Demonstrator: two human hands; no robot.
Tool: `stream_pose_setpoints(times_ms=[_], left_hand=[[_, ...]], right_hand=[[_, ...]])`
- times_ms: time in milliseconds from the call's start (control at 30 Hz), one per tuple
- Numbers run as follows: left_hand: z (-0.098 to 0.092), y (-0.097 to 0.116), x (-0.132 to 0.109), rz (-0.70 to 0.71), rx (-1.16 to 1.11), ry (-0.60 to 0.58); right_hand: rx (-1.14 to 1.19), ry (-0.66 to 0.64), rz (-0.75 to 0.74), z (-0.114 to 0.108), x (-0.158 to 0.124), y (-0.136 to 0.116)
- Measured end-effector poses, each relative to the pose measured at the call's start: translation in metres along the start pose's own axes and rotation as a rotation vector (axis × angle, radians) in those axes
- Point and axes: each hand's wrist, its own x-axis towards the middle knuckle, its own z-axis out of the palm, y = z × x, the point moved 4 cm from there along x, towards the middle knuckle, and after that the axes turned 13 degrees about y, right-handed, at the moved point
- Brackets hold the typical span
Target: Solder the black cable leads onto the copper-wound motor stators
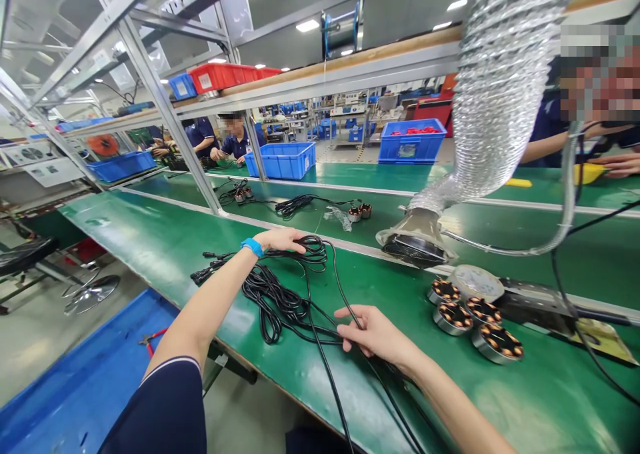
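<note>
My left hand [283,240], with a blue band at the wrist, grips one end of a looped black cable [315,262] above the green bench. Lower right, my right hand [369,334] has its fingers curled around strands of black cable that run down past the bench's front edge. Between my hands lies a tangled pile of black cables [273,294], with several plug ends [200,277] at its left. Several motor stators with copper windings [497,342] stand to the right of my right hand.
A foil duct [500,94] with a hood [417,237] comes down at the right, beside a tape roll [475,283]. Across the rail lie more stators [360,212] and cable [295,205]. Blue bins [283,161] stand beyond. Co-workers [240,137] sit opposite. A blue tray [90,374] is lower left.
</note>
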Motion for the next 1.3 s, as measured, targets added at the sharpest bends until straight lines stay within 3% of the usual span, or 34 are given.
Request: stream_pose_setpoints(times_ms=[167,333,433,567,667,800,900,967,1067,1133,1300], left_hand=[[-0.004,-0.004,0.000,-0.044,0.048,0.137],[-0.007,-0.003,-0.004,-0.098,0.125,0.204],[-0.006,-0.001,-0.005,-0.077,0.117,0.211],[-0.003,0.002,-0.007,-0.059,0.119,0.220],[-0.003,0.002,-0.008,-0.052,0.144,0.220],[-0.003,-0.001,-0.007,-0.026,0.179,0.202],[0.005,-0.007,-0.001,-0.048,0.274,0.152],[0.016,-0.013,0.001,-0.094,0.362,0.073],[0.032,-0.021,0.000,-0.121,0.406,-0.033],[0.038,-0.027,-0.005,-0.107,0.423,-0.042],[0.042,-0.039,-0.020,-0.083,0.516,0.004]], right_hand=[[0.134,-0.204,0.160,0.019,-0.011,-0.009],[-0.034,-0.073,0.339,0.030,-0.001,0.018],[-0.120,-0.017,0.284,0.041,0.004,0.023],[-0.253,0.148,0.154,0.043,0.010,0.017],[-0.292,0.264,0.056,0.025,0.011,0.005],[-0.357,0.394,-0.084,-0.029,0.002,-0.018],[-0.663,0.490,-0.240,-0.068,-0.009,-0.026],[-0.822,0.497,-0.255,-0.083,-0.015,-0.017],[-0.913,0.431,-0.179,-0.090,-0.025,0.010],[-0.900,0.398,-0.179,-0.089,-0.032,0.026],[-0.825,0.427,-0.339,-0.081,-0.048,0.041]])
